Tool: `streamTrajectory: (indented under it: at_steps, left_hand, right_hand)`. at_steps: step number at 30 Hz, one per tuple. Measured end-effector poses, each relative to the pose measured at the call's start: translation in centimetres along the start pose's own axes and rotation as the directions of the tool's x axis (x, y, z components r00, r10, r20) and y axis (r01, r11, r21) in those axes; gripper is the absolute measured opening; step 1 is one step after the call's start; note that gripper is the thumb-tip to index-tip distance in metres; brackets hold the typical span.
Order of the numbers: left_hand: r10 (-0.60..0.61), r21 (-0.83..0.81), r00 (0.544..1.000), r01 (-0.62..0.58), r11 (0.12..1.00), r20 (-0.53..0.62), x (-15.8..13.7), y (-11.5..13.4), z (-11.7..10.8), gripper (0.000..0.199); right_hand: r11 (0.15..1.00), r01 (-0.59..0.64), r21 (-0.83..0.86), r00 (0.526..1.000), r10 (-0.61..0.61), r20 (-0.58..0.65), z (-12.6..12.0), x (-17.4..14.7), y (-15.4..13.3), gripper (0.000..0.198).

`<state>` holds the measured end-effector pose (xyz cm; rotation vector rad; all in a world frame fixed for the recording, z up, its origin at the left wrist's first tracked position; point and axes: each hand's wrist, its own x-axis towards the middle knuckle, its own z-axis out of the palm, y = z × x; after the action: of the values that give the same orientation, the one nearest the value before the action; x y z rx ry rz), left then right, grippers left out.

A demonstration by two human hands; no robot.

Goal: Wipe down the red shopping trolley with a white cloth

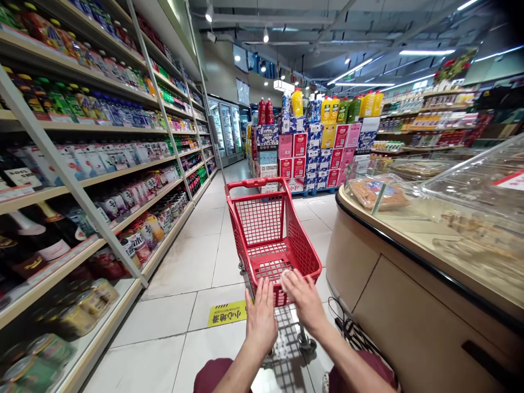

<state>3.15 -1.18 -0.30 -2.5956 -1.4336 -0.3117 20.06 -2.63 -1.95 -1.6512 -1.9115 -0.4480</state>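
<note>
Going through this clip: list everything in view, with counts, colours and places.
Shopping cart: one, red, centre
Drinks shelving: one long run, beige, left, filled with many multicoloured bottles and cans
Wet-floor sticker: one, yellow, floor left of the cart
Stacked cartons: many, red, pink, blue-and-white, beyond the cart
Large bottles: over ten, red, yellow, green, blue, atop the cartons
Glass-door fridges: several, grey, back left
Counter: one, beige with black edge, right, carrying clear-covered food
Cables: several, black, by the counter's base
Ceiling lights: many, white, overhead
Left hand: one, bare, near cart end
Right hand: one, bare, beside it; pale thing at fingertips unclear
</note>
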Motion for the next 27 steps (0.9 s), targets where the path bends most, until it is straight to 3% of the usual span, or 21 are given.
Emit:
streamTrajectory:
  at_steps: [3, 5, 7, 10, 12, 14, 16, 21, 23, 25, 27]
  left_hand:
    - [0.017, 0.008, 1.0, -0.017, 1.0, -0.002, 0.0, -0.1, -0.1, 0.08]
    - [0.013, 0.011, 1.0, -0.013, 1.0, 0.004, 0.0, -0.1, -0.1, 0.08]
    - [0.005, 0.016, 1.0, -0.005, 1.0, 0.01, 0.0, 0.0, -0.1, 0.079]
    - [0.011, 0.017, 1.0, -0.011, 1.0, 0.002, 0.0, -0.1, -0.2, 0.075]
    - [0.027, 0.004, 1.0, -0.027, 1.0, -0.007, 0.0, -0.3, -0.3, 0.074]
    - [0.034, -0.019, 0.999, -0.034, 0.999, -0.011, -0.1, -0.3, -0.4, 0.074]
    - [0.025, -0.042, 1.0, -0.025, 0.999, -0.013, -0.1, -0.1, -0.4, 0.074]
    - [0.027, -0.045, 1.0, -0.028, 0.999, -0.015, -0.1, 0.0, -0.2, 0.074]
    - [0.032, -0.027, 0.999, -0.033, 0.999, -0.026, -0.2, -0.1, 0.0, 0.077]
    - [0.028, -0.02, 0.999, -0.028, 0.999, -0.031, -0.2, -0.2, 0.2, 0.08]
    - [0.019, -0.03, 1.0, -0.02, 0.999, -0.022, -0.2, -0.1, 0.3, 0.078]
  right_hand:
    - [0.949, -0.31, -0.065, 0.951, 0.308, -0.035, -0.7, 0.5, 1.9, 0.051]
    - [0.898, -0.431, -0.086, 0.902, 0.426, -0.07, -0.7, 0.5, 2.2, 0.051]
    - [0.931, -0.358, -0.076, 0.933, 0.355, -0.058, -0.3, 0.2, 1.3, 0.053]
    - [0.993, -0.117, -0.03, 0.993, 0.117, -0.001, -0.1, -0.2, 0.3, 0.054]
    - [0.987, -0.15, -0.051, 0.988, 0.151, 0.01, -0.5, -0.4, 0.8, 0.053]
    - [0.944, -0.313, -0.106, 0.95, 0.313, -0.015, -0.9, -0.3, 1.6, 0.052]
    - [0.912, -0.393, -0.122, 0.92, 0.39, -0.044, -1.0, -0.1, 1.5, 0.05]
    - [0.996, -0.092, -0.016, 0.996, 0.092, 0.001, -0.1, -0.2, -0.4, 0.05]
    - [0.983, -0.18, -0.042, 0.984, 0.18, -0.005, -0.3, -0.4, 0.5, 0.05]
    - [0.93, -0.357, -0.089, 0.934, 0.355, -0.036, -0.5, -0.4, 1.6, 0.05]
    - [0.91, -0.405, -0.093, 0.914, 0.402, -0.05, -0.5, -0.4, 1.6, 0.049]
